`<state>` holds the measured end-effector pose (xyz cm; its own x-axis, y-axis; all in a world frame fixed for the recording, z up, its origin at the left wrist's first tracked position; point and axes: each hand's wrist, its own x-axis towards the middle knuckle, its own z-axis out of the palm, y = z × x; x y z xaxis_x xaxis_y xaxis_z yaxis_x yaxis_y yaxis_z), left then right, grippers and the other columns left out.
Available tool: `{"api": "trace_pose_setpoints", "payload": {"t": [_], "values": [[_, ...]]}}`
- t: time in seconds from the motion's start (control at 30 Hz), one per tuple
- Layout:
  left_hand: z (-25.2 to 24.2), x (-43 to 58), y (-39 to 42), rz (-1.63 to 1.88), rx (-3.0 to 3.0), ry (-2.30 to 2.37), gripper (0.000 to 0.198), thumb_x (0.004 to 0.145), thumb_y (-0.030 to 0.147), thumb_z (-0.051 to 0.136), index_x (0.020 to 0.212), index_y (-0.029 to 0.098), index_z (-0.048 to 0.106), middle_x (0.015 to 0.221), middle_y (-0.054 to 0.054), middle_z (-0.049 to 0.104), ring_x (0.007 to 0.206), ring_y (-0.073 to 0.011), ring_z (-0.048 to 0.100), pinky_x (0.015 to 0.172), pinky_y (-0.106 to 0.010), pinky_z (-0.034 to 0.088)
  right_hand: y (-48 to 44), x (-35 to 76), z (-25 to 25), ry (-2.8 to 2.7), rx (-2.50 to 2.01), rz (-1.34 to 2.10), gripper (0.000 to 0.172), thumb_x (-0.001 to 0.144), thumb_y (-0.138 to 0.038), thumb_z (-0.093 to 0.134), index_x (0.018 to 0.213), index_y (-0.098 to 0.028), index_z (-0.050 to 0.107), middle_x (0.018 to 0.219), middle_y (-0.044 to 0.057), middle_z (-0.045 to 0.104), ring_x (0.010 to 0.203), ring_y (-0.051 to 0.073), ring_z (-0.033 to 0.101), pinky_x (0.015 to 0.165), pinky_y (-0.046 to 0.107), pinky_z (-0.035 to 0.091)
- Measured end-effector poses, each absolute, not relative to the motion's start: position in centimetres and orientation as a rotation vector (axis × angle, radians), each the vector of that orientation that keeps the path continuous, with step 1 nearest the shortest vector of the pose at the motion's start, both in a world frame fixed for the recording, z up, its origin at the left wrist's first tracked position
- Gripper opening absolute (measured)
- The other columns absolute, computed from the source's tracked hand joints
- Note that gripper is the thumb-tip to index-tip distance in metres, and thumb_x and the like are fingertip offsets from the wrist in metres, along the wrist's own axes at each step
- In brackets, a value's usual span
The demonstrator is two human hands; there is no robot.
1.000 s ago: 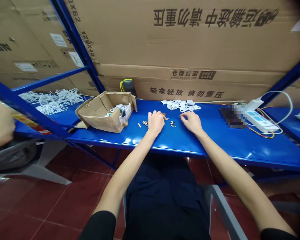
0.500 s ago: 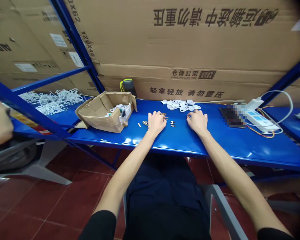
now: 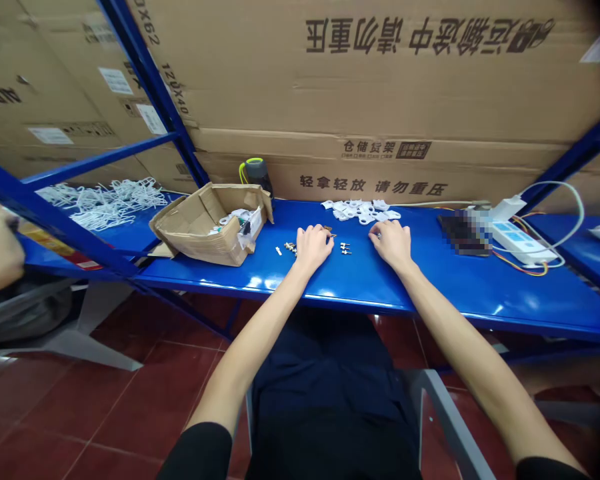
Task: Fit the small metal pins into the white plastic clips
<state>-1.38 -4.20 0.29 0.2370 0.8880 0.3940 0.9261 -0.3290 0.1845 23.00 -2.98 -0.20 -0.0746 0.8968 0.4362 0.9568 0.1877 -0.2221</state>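
My left hand (image 3: 314, 247) rests on the blue tabletop with its fingers bent down and pressed together, and what they hold is hidden. Brass-coloured small parts (image 3: 333, 235) stick out at its fingertips, and a small heap of brass and white pieces (image 3: 290, 247) lies at its left side. Between the hands, several small metal pins with pale ends (image 3: 345, 249) lie in a short column. My right hand (image 3: 394, 243) is closed at the fingertips around a tiny piece too small to name. White flat ring-shaped pieces (image 3: 360, 211) are spread just beyond both hands.
An open cardboard box (image 3: 200, 233) of mixed parts stands at left, a dark bottle (image 3: 258, 175) behind it. White hook-like pieces (image 3: 110, 202) pile up further left, near another person's hand (image 3: 0, 247). A power strip (image 3: 523, 241) with cables lies at right.
My right hand has shifted slightly left, toward the pins between the hands. My left hand stays nearly in place.
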Motion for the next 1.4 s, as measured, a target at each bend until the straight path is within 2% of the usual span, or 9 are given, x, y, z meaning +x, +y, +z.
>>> {"api": "trace_pose_setpoints", "payload": {"t": [0.17,0.3,0.53,0.9,1.07,1.4], "values": [[0.8,-1.4,-4.2,-0.638,-2.422,-1.770,0.027,0.111,0.029,0.053,0.108,0.023,0.078,0.120,-0.010,0.077,0.113,-0.0300,0.066,0.099,-0.045,0.043,-2.8,22.5,-0.1,-1.992,-1.582,-0.006,0.014,0.098,-0.027,0.060,0.097,-0.023,0.074,0.106,0.013,0.080,0.108,0.035,0.067,0.097,0.051,0.047],[1.3,-1.2,-4.4,-0.734,-2.518,-1.651,0.025,0.114,0.029,0.049,0.114,0.022,0.073,0.124,-0.007,0.076,0.117,-0.0253,0.067,0.099,-0.040,0.042,-2.8,21.8,-0.2,-1.974,-1.388,0.195,0.017,0.098,-0.033,0.061,0.100,-0.024,0.076,0.102,0.008,0.082,0.094,0.028,0.071,0.094,0.045,0.053],[1.1,-0.8,-4.4,-0.791,-2.641,-1.446,0.029,0.117,0.035,0.042,0.120,0.024,0.069,0.128,-0.005,0.076,0.119,-0.0213,0.065,0.100,-0.035,0.040,-3.3,20.9,0.1,-1.902,-1.253,0.409,0.029,0.093,-0.044,0.070,0.110,-0.024,0.084,0.109,0.007,0.084,0.090,0.026,0.073,0.089,0.041,0.057],[1.0,-0.8,-4.4,-0.919,-2.639,-1.420,0.025,0.116,0.035,0.046,0.119,0.023,0.067,0.126,-0.003,0.076,0.117,-0.0188,0.067,0.098,-0.034,0.040,-3.8,20.6,0.3,-1.868,-1.175,0.379,0.029,0.096,-0.048,0.070,0.099,-0.025,0.086,0.101,0.006,0.084,0.089,0.026,0.071,0.082,0.039,0.054],[0.9,-0.8,-4.2,-0.979,-2.665,-1.398,0.026,0.116,0.037,0.047,0.114,0.023,0.068,0.124,-0.003,0.077,0.117,-0.0202,0.067,0.098,-0.035,0.041,-3.3,20.8,0.0,-1.824,-1.126,0.394,0.031,0.094,-0.052,0.072,0.095,-0.025,0.087,0.097,0.006,0.085,0.084,0.026,0.071,0.077,0.039,0.052],[0.9,-0.8,-4.3,-1.013,-2.620,-1.424,0.023,0.116,0.034,0.046,0.114,0.023,0.066,0.121,-0.004,0.076,0.113,-0.0213,0.068,0.096,-0.035,0.041,-3.1,20.8,-0.3,-1.789,-1.092,0.454,0.028,0.091,-0.049,0.077,0.100,-0.025,0.087,0.101,0.006,0.085,0.088,0.027,0.074,0.080,0.041,0.055]]}}
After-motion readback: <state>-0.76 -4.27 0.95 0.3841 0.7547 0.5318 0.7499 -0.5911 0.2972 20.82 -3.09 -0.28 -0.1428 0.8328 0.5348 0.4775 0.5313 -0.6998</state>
